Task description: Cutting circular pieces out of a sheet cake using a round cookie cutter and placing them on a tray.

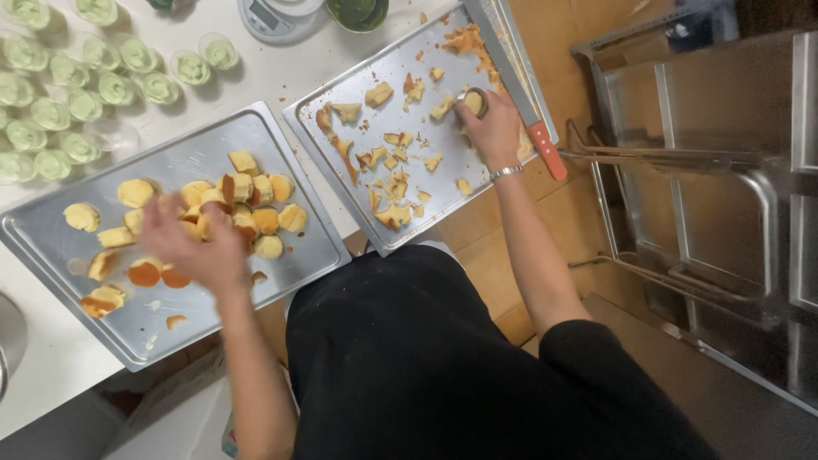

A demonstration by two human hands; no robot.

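My right hand (492, 128) grips a small round metal cutter (474, 101) pressed on the right-hand baking tray (336, 106), among several torn sponge cake scraps (394, 183). My left hand (192, 241) is blurred, fingers spread, hovering over a pile of round cut cake pieces (249, 213) on the left-hand tray (290, 264). Whether it holds a piece I cannot tell.
A long knife with a red handle (545, 149) lies along the right tray's far edge. Several small cups topped with green cream (85, 81) stand at the table's top left. A kitchen scale (277, 17) and a green bowl (358, 13) sit behind. A metal rack (724, 170) stands to the right.
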